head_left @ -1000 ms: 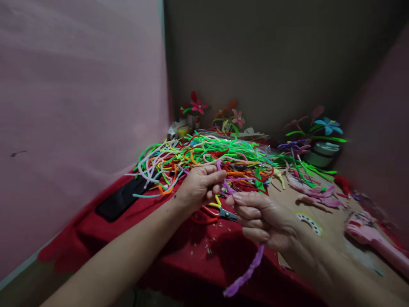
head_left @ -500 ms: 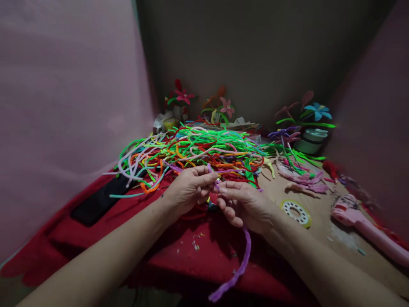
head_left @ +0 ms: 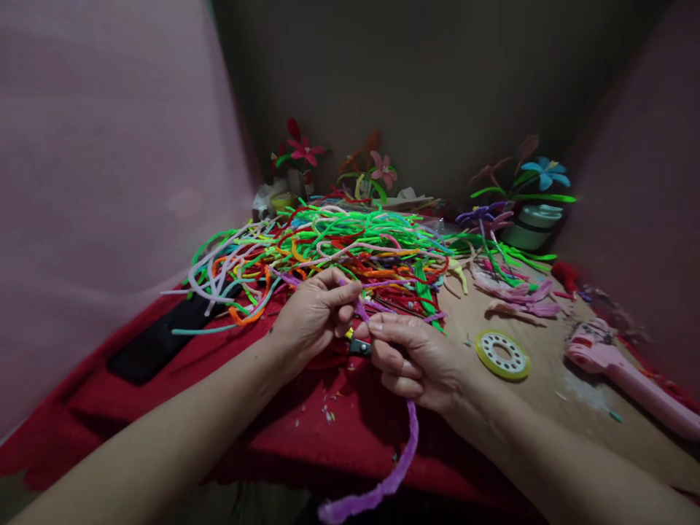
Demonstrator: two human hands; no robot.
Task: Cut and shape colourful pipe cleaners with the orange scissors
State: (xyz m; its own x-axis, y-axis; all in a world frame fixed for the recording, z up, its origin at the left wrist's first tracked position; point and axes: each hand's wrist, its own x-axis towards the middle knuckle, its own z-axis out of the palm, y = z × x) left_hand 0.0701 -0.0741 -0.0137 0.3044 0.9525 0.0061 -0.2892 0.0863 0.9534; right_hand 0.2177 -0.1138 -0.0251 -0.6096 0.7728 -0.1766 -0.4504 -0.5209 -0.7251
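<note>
Both my hands hold one purple pipe cleaner (head_left: 402,456). My left hand (head_left: 311,317) pinches its upper end between thumb and fingers. My right hand (head_left: 415,357) grips it just below, and its long tail hangs down under that hand toward the front edge. A tangled pile of pipe cleaners (head_left: 328,251) in green, orange, red, pink and white lies right behind my hands on the red cloth (head_left: 306,430). Scissors (head_left: 358,347) lie under my hands, mostly hidden.
A yellow tape roll (head_left: 502,355) and a pink tool (head_left: 628,379) lie on the bare tabletop at right. Finished pipe-cleaner flowers (head_left: 539,179) stand along the back wall, some in a white pot (head_left: 529,226). A black flat object (head_left: 164,335) lies at left. Pink petal pieces (head_left: 517,295) lie nearby.
My hands have come closer together on the purple pipe cleaner. The camera view has shifted, and the hanging tail now curls further to the left below my right hand.
</note>
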